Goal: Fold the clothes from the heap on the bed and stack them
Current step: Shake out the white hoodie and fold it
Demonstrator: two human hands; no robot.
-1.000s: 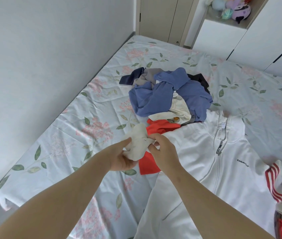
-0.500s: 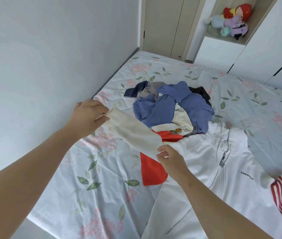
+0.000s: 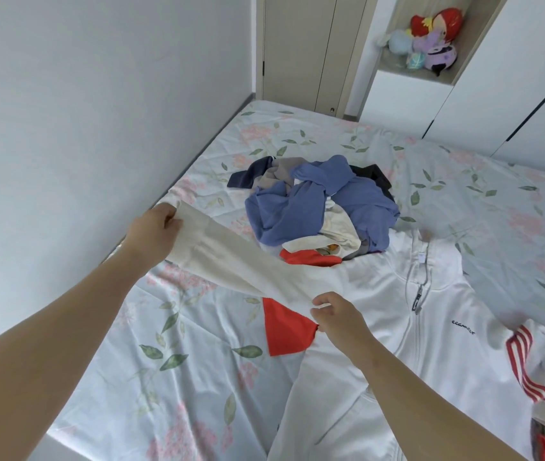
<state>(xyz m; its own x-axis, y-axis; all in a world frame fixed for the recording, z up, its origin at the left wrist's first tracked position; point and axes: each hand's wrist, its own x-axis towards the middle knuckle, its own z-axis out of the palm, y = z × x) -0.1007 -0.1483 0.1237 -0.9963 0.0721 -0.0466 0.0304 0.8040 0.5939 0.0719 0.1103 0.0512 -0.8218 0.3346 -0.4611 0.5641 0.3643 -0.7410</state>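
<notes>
Head view: left hand and right hand each pinch 1 end of a long cream fabric piece, stretched above the floral-sheeted bed near its left edge. Mid-bed sits the blue-grey clothes heap. A white zip jacket fills the near-right corner, a red cloth beside it.

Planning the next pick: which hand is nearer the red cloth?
Right. The right hand is just right of the red cloth; the left hand is far off, toward the wall.

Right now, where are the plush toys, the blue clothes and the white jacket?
plush toys [image 3: 429,44]: head view, middle of the bunch.
blue clothes [image 3: 284,214]: head view, left part in the heap.
white jacket [image 3: 457,351]: head view, chest below the logo.
</notes>
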